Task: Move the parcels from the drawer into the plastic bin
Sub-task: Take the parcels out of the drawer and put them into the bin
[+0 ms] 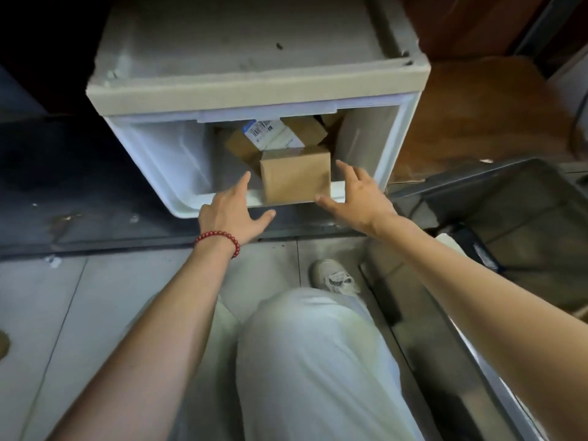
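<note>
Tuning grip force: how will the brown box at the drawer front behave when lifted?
Likely stiff: the brown box has flat faces and crisp edges, so it should keep its shape under a squeeze. Its matte cardboard is probably not slippery. It stands upright at the drawer front, so a high push might tip it.

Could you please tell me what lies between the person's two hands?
In the head view, a brown cardboard parcel stands at the front of the drawer, between the open left hand and right hand; neither grips it yet.
</note>
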A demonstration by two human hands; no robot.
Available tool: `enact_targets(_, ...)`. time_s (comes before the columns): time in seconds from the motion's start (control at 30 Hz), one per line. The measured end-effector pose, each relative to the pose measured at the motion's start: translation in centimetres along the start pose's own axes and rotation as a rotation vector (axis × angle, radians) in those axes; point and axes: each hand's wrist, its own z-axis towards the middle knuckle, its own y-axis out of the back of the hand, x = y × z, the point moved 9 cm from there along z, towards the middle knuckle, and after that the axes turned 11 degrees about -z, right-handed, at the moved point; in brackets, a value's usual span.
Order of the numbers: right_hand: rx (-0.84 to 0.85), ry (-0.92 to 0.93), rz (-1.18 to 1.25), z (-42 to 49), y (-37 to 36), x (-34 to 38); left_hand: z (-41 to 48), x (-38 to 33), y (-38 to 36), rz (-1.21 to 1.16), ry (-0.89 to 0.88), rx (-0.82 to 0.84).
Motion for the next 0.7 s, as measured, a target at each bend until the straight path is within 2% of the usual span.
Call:
enact_targets(0.17,0.038,-0.041,0.181,4.2,-1.1,0.5,3.6,0.6,-1.6,-0.157,0.054,0.067)
enact_targets(0.33,0.017,-0.131,0.442,4.9,-1.9,0.2,4.5,-0.6,-3.5,-0.457,0.103,0.153)
enact_targets(0.53,0.036,-0.181,0.625,2.1,-2.5,-0.4,3.2,-1.2,-3.5,-0.507,0.152,0.180)
enact_targets(0.7,-0.022,-0.222,0.817,-1.8,-2.1,-0.6,0.1,-2.2,-1.6,-0.548,0.099,0.155)
